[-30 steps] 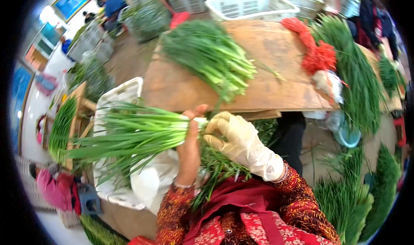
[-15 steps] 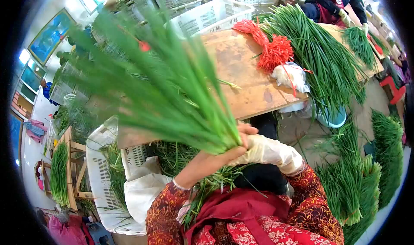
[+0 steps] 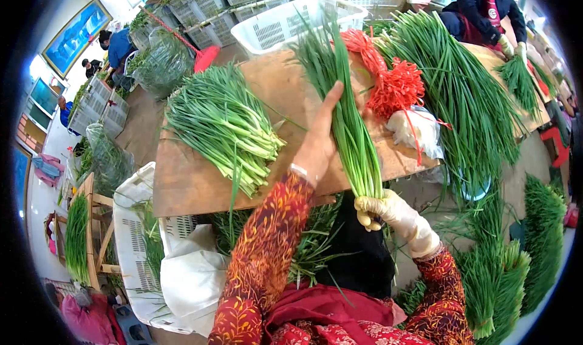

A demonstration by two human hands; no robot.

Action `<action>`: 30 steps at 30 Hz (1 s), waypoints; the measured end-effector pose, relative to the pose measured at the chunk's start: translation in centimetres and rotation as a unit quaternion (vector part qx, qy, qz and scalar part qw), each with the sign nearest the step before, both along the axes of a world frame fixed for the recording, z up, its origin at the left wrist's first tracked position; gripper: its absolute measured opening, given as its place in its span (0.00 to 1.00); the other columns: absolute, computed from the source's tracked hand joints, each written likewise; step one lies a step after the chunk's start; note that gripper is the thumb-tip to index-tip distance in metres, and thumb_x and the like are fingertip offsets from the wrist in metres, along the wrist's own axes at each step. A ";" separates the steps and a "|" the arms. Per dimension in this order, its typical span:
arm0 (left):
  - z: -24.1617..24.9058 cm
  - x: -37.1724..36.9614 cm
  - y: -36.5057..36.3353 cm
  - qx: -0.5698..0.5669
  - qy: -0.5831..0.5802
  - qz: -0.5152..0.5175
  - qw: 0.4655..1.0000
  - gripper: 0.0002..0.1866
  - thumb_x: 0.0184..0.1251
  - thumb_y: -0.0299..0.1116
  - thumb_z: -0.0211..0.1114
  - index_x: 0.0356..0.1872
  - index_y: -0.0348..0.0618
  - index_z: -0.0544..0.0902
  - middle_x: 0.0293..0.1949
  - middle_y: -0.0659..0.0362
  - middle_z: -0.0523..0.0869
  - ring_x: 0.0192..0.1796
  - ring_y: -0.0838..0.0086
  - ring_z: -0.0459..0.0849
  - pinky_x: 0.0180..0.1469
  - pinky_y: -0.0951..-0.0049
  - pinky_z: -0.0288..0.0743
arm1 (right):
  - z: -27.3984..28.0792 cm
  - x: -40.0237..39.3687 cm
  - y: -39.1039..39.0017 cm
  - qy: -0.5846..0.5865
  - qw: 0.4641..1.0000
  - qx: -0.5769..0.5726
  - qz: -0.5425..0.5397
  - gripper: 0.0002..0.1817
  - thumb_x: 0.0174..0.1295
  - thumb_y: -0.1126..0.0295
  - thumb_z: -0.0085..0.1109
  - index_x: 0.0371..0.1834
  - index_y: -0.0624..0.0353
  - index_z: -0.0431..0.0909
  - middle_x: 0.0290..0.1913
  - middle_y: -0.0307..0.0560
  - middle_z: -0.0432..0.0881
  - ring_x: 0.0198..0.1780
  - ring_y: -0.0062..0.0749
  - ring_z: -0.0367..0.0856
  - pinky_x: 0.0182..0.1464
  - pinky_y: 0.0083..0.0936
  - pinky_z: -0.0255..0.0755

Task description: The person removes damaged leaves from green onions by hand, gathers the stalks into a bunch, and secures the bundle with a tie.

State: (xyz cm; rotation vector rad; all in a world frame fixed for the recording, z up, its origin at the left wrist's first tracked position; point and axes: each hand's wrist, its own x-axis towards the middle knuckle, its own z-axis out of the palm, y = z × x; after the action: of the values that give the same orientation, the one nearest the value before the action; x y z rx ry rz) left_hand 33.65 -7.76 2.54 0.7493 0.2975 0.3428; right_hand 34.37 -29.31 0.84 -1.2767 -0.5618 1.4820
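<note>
A bunch of garlic chives slants over the wooden board, its leaves pointing away and its pale cut ends towards me. My right hand, in a cream glove, is closed round those ends just beyond the board's front edge. Higher up, my bare left hand lies against the bunch's left side, thumb along the leaves; its other fingers are hidden behind them. To its left, a pile of chives rests on the board. Red ties lie right of the bunch, beside a crumpled white plastic bag.
A large heap of chives covers the board's right side. Behind stands a white crate; another crate is at lower left. More chives lie on the floor at right. A co-worker's gloved hands hold chives at upper right.
The bunch has swung from leaning left to pointing up and away, over the board. My left hand has moved from its base up along the leaves; my right hand now grips the base.
</note>
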 end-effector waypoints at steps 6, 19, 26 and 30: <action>-3.6 2.8 3.2 0.411 0.115 0.283 0.859 0.33 0.58 0.45 0.61 0.58 0.31 0.63 0.55 0.42 0.70 0.59 0.60 0.69 0.60 0.72 0.61 | -1.9 0.6 0.1 0.093 0.992 -0.044 -0.070 0.12 0.59 0.61 0.55 0.29 0.59 0.71 0.19 0.40 0.72 0.14 0.21 0.64 0.24 0.21 0.67; -4.1 -1.9 -3.4 0.810 0.009 0.010 0.587 0.22 0.68 0.47 0.45 0.59 0.50 0.66 0.64 0.59 0.64 0.69 0.64 0.52 0.69 0.56 0.37 | -2.6 -0.5 0.6 0.154 0.976 0.009 -0.157 0.14 0.62 0.58 0.51 0.35 0.59 0.70 0.21 0.39 0.71 0.16 0.19 0.63 0.26 0.25 0.66; -4.3 -5.7 -0.7 0.753 0.150 0.261 0.585 0.30 0.58 0.27 0.57 0.63 0.47 0.60 0.59 0.48 0.67 0.62 0.59 0.64 0.64 0.58 0.57 | -2.8 -1.3 0.7 0.147 0.967 0.020 -0.208 0.12 0.61 0.61 0.50 0.34 0.59 0.70 0.21 0.37 0.70 0.16 0.19 0.63 0.25 0.24 0.66; -4.9 -9.8 -1.9 0.869 0.243 0.128 0.411 0.22 0.56 0.27 0.58 0.52 0.32 0.68 0.51 0.46 0.73 0.54 0.59 0.70 0.61 0.65 0.62 | -4.0 -1.2 0.4 0.189 0.954 0.070 -0.223 0.11 0.60 0.61 0.51 0.36 0.57 0.71 0.23 0.35 0.71 0.17 0.16 0.62 0.25 0.22 0.65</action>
State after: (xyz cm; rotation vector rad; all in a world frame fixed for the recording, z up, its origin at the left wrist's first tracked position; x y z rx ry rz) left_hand 23.85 -9.64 -2.33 3.0093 0.5709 0.6941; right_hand 33.16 -28.94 -3.20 -0.9002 -0.1083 1.2345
